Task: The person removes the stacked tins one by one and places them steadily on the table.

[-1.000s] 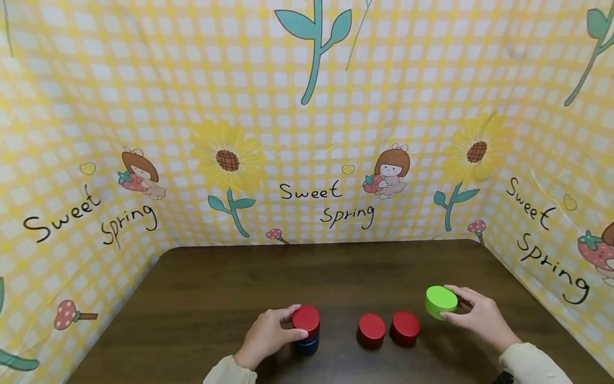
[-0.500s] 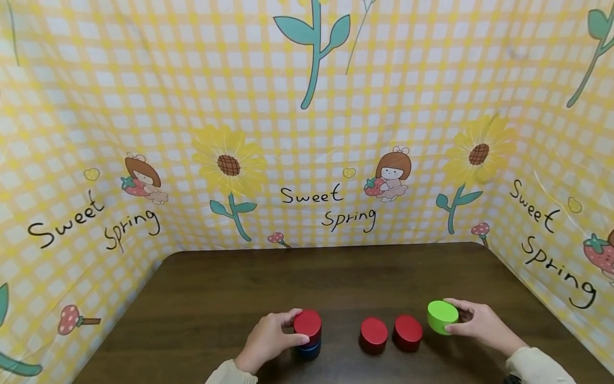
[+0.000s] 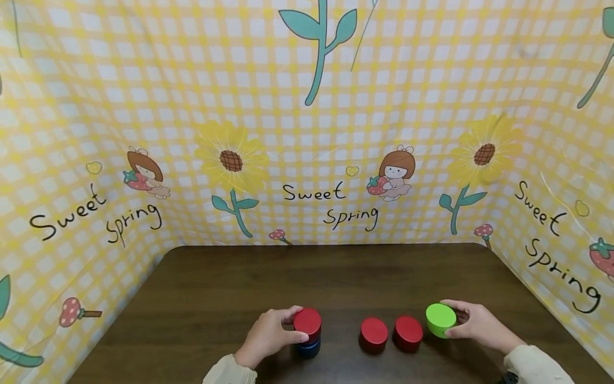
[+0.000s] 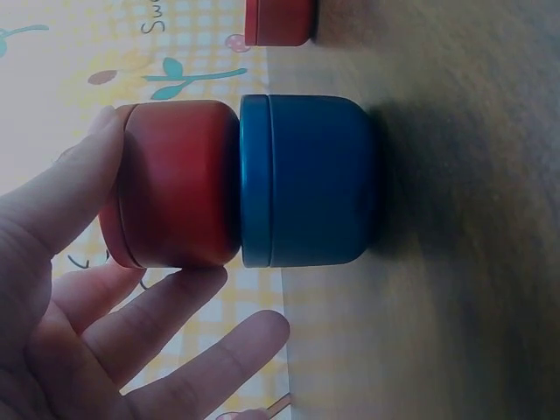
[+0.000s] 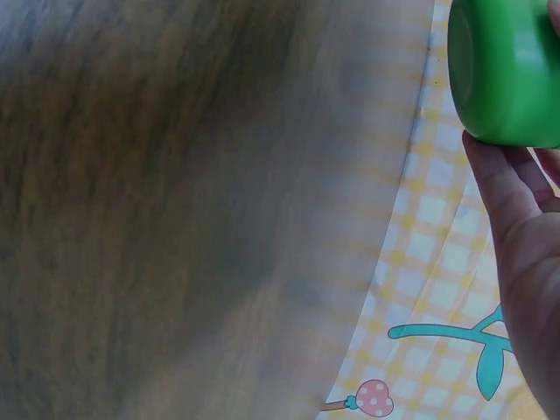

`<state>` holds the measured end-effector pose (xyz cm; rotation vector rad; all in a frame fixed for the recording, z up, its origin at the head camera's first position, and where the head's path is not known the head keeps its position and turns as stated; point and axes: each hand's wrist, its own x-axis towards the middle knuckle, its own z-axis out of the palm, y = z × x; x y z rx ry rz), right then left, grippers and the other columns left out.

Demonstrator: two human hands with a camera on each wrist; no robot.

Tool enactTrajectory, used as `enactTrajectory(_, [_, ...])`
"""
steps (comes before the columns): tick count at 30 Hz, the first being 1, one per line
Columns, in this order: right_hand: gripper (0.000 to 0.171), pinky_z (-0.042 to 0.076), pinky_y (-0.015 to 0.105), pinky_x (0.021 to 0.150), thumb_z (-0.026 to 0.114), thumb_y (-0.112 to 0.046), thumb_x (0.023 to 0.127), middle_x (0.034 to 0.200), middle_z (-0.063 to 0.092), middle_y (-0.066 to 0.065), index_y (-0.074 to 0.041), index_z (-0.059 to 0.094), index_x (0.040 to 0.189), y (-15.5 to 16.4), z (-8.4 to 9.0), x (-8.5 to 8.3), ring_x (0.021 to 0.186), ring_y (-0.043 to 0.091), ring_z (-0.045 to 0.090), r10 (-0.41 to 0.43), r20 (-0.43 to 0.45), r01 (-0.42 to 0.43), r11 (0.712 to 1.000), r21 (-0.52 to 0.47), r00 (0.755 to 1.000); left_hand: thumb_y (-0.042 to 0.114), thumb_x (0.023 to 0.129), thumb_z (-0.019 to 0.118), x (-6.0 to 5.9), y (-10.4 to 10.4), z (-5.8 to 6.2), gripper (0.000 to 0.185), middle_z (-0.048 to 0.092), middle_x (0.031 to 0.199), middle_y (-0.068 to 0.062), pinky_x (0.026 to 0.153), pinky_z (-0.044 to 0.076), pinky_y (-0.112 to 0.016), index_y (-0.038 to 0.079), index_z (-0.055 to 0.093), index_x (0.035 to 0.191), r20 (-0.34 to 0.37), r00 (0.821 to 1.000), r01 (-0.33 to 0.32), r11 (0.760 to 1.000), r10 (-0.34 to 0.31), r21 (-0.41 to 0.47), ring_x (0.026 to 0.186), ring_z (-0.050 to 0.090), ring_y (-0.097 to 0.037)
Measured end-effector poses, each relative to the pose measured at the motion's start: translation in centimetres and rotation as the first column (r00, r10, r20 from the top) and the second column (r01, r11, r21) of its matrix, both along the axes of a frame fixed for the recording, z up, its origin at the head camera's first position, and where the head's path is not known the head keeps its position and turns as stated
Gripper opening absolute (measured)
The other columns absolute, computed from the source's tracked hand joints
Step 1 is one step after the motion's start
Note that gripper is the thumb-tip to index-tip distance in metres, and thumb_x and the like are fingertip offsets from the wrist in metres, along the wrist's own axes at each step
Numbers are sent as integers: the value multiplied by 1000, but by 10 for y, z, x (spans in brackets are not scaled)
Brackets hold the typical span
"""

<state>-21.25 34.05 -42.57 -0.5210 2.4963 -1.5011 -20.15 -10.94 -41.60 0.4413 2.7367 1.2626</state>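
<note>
My left hand [image 3: 268, 337] grips a small round red tin [image 3: 307, 323] between thumb and fingers. That red tin sits on top of a blue tin [image 3: 308, 349], which stands on the table. In the left wrist view the red tin [image 4: 179, 184] and the blue tin [image 4: 311, 179] meet face to face, their edges nearly lined up. Off to the right, my right hand [image 3: 482, 326] holds a bright green tin [image 3: 441, 319] by its side. The right wrist view has the green tin [image 5: 507, 74] raised off the table, partly cut off by the frame edge.
Two more red tins stand side by side between the hands, a left one [image 3: 373, 336] and a right one [image 3: 408, 334]. The dark wooden table [image 3: 326, 272] reaches back to a yellow checked cloth [image 3: 312, 138], which hangs behind and along both sides.
My right hand has brought the green tin slightly lower and nearer to me, beside the right red tin. My left hand has stayed on the stacked red tin.
</note>
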Motion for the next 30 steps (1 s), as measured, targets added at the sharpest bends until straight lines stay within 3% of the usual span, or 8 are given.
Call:
enactTrajectory(9, [72,52,25,75,75,-2,78,114,59,33,30,32,127,5,-1,-2,91,-6,57,45,72,-44,999,-11,996,32,75,82,-1,1,1,62,69,108,-14,87,44,-57,3,63,126,24,1000,-11,1000,10,3,109,60,-34])
enactTrajectory(22, [75,53,26,70,77,-6,78,112,59,33,31,32,125,7,-5,-5,91,-5,58,127,59,-128,992,12,990,32,75,82,-1,0,1,62,69,110,-15,89,43,-58,3,63,126,33,999,-6,1000,5,12,110,60,-34])
enactTrajectory(30, [79,54,27,70,78,-6,78,112,59,32,31,28,126,7,-6,-6,90,0,61,153,110,-152,988,-17,982,32,75,82,0,-1,1,62,68,111,-16,88,44,-57,2,62,126,25,1000,5,1000,-6,18,110,60,-35])
